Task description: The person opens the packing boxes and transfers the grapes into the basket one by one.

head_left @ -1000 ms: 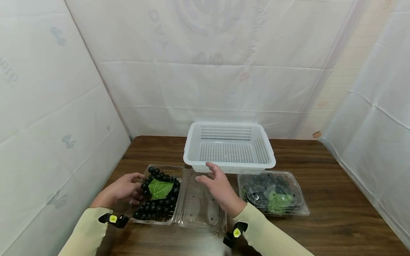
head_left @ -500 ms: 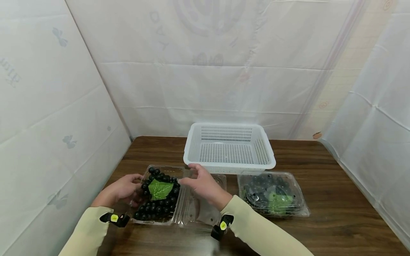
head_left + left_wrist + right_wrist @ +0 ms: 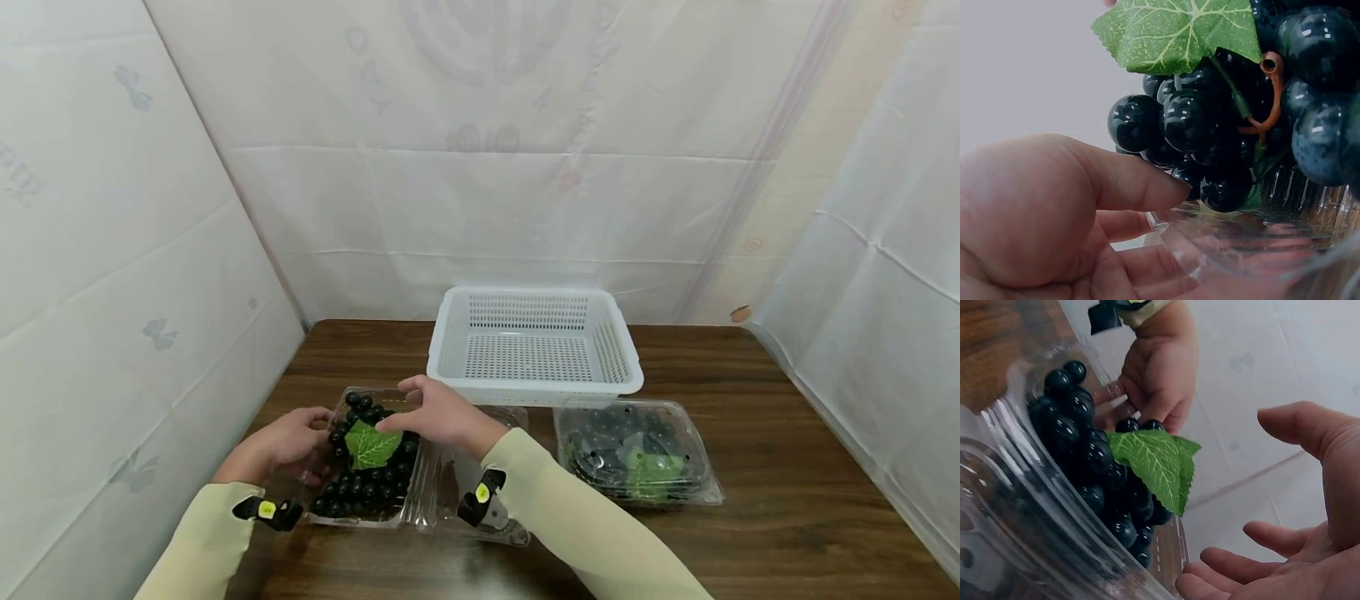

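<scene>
1. Head view: finding the grapes (image 3: 358, 490) inside the box (image 3: 356, 522), with the leaf (image 3: 372, 445) over the box's middle. Bracing the left side of the box with the left hand (image 3: 287, 440). Hovering with the right hand (image 3: 438, 414) over the right side of the box, thumb and fingers apart, holding nothing.
2. Also seeing the lid (image 3: 452, 490) folded out right of the box, the basket (image 3: 536, 387) behind and to the right, the other box (image 3: 705, 492) well apart, farther right.
3. Left wrist view: clamping the box's edge between thumb and fingers. Probably calling for firm bracing without bending the thin plastic. Seeing a stem (image 3: 1274, 94) inside the box, perhaps offering a surer hold than the leaf.
4. Right wrist view: spreading the thumb and fingers over the box, apparently not touching the grapes. Probably calling for gripping low around the grapes, not by the leaf alone.
</scene>
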`<act>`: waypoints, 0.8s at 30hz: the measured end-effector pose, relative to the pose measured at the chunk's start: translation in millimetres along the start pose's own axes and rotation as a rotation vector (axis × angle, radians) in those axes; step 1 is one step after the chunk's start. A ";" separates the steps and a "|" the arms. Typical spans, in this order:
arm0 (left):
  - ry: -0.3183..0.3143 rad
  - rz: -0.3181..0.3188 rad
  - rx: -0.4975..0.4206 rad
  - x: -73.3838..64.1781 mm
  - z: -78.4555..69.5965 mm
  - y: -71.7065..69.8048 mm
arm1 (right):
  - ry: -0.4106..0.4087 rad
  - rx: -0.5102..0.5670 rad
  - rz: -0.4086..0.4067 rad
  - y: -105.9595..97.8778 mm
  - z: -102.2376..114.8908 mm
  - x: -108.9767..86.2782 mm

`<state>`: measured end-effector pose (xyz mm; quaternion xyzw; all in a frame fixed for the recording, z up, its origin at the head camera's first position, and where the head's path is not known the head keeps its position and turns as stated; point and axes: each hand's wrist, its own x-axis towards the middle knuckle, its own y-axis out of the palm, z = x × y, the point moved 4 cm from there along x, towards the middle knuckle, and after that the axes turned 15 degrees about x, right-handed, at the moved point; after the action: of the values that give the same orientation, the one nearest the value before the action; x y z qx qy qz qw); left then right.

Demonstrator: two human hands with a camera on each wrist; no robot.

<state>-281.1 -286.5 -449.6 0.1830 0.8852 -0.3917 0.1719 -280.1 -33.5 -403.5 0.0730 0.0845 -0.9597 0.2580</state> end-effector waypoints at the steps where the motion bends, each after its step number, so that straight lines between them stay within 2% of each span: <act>1: -0.003 0.003 0.003 0.3 0.0 0.0 | 0.004 -0.019 0.007 1.1 0.8 2.6; 6: -0.010 0.011 -0.014 1.3 -0.1 0.4 | 0.016 -0.161 0.059 6.6 0.8 16.5; 10: -0.021 0.019 0.000 2.1 -1.5 0.4 | 0.030 -0.238 0.058 10.2 0.4 25.5; 14: -0.033 0.020 0.028 2.1 -3.0 -0.6 | 0.050 -0.263 0.030 15.4 2.7 33.0; 18: -0.042 0.011 0.021 2.2 -3.9 -0.2 | 0.027 -0.273 -0.009 20.6 7.0 40.3; 24: -0.031 0.006 0.011 1.4 -2.6 0.9 | 0.038 -0.350 -0.011 28.7 8.7 47.4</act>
<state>-282.3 -283.7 -449.1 0.1805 0.8798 -0.3986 0.1859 -307.0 -82.6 -407.3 0.0444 0.2555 -0.9302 0.2599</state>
